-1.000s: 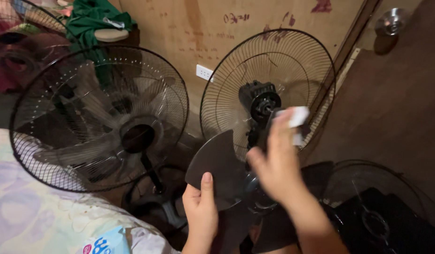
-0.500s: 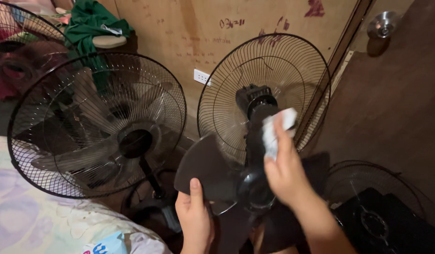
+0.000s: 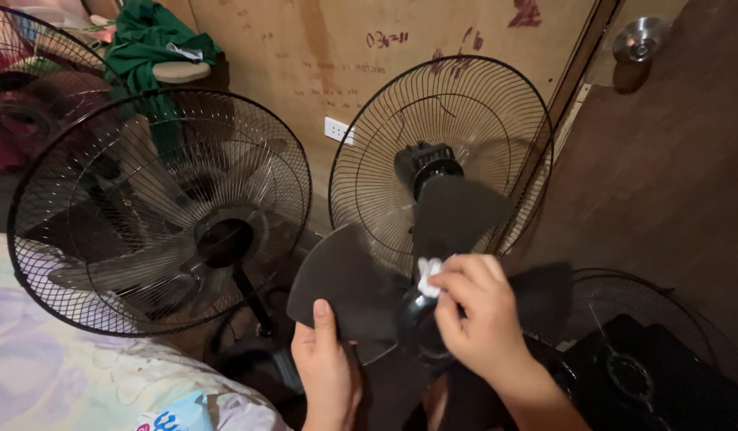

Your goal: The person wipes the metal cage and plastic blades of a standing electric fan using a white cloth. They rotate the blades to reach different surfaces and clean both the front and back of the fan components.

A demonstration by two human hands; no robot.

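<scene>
Here, the left hand (image 3: 325,363) pinches a dark fan blade (image 3: 345,283) (thumb on top) while the right hand (image 3: 477,315) presses a white wipe (image 3: 427,275) against its hub.

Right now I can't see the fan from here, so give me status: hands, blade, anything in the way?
Left hand grips dark fan blade. Right hand presses white wipe near hub. Open rear grille close behind; assembled fan at left.

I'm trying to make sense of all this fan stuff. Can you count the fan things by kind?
Whole fans with blades inside a cage: 1, the standing fan.
Open wire cages with a bare motor: 1, the rear guard.
Loose blade sets: 1, the dark fan blade, held by the left hand and wiped by the right hand with a white wipe.
Total: 3
</scene>
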